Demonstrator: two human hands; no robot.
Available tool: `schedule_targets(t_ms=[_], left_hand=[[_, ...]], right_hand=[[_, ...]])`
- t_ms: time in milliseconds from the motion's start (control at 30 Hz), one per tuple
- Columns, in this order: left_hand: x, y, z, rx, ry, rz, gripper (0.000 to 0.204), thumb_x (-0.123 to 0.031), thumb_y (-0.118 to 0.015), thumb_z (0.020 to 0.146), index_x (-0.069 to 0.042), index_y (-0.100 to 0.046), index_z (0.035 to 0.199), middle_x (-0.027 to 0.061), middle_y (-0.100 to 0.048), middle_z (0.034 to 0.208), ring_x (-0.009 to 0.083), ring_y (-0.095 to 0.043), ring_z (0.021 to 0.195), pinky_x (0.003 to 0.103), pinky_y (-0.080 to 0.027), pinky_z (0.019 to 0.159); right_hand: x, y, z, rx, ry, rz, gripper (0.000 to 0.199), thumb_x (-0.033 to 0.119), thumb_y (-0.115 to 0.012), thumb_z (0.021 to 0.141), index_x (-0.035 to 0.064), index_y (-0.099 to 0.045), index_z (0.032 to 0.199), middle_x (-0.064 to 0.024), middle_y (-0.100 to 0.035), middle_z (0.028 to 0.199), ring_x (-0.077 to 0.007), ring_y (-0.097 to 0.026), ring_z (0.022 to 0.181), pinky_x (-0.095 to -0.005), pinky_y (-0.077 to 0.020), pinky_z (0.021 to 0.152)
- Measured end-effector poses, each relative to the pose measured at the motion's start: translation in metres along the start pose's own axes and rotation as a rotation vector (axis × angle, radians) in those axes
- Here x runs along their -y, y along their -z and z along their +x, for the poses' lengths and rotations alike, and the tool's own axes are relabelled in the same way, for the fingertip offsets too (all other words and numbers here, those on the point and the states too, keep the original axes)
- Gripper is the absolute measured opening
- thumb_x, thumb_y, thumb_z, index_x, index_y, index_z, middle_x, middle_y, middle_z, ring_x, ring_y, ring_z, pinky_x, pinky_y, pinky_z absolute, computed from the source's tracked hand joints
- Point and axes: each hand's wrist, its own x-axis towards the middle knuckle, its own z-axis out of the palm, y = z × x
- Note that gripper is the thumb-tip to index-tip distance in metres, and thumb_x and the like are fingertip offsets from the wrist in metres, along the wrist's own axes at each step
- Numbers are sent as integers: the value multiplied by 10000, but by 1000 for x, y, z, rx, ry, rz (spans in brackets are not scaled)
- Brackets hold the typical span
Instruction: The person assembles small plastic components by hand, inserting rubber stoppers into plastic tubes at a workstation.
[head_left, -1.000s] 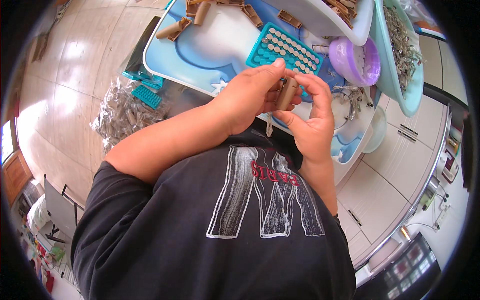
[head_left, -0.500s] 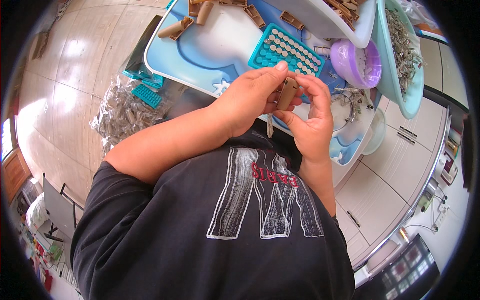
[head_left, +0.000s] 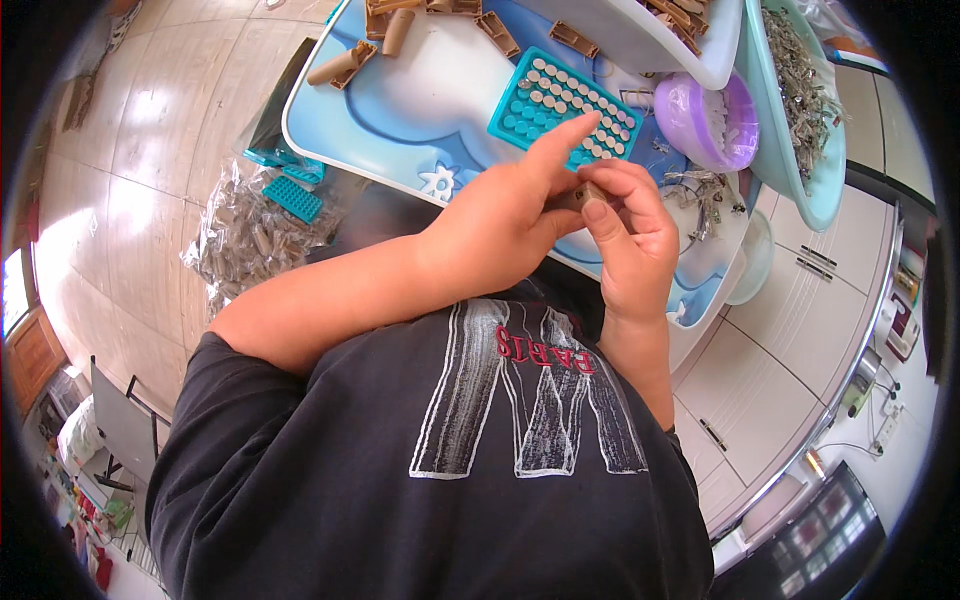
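You are pinching a small brown piece (head_left: 585,196) between both hands, left hand (head_left: 500,215) and right hand (head_left: 625,235) gripping it; next, seating it in the teal tray (head_left: 560,105) is calling for careful aim

1. A clear plastic bag (head_left: 250,240) stuffed with small brown parts lies on the floor, well to the left of the left hand (head_left: 500,215) and lower than the blue table edge; it is crumpled and glossy (its mouth cannot be made out).
2. A dark screen (head_left: 830,530) with dim reddish patches stands far below and to the right of the right hand (head_left: 625,235), at the lower right rim, a flat rectangle bent by the lens.
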Motion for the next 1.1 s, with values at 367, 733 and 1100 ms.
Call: schedule_targets(t_ms=[367, 733, 1100], left_hand=[[8, 1, 13, -50, 101, -567, 373, -73, -524, 911, -27, -449, 1274, 85, -601, 1138, 170, -553, 1063, 268, -422, 908], [9, -3, 13, -56, 141, -901, 300, -106, -539, 908, -33, -461, 1189, 140, -565, 1182, 198, -528, 1108, 336, -388, 977], [11, -8, 13, -71, 68, -811, 276, -101, -511, 926, -39, -424, 1181, 159, -548, 1194, 197, -519, 1114, 335, -371, 989]], right_hand=[[8, -16, 4, -228, -37, 250, 269, 267, -610, 880, 6, -607, 948, -86, -615, 972, -149, -565, 902, -285, -440, 809], [4, -13, -9, -145, -30, -313, 264, 300, -612, 856, 38, -588, 832, -88, -608, 758, -300, -543, 709, -379, -404, 675], [3, -11, 0, -245, 399, -718, 197, 262, -626, 838, 74, -606, 781, -26, -573, 625, -243, -543, 618, -364, -390, 733]])
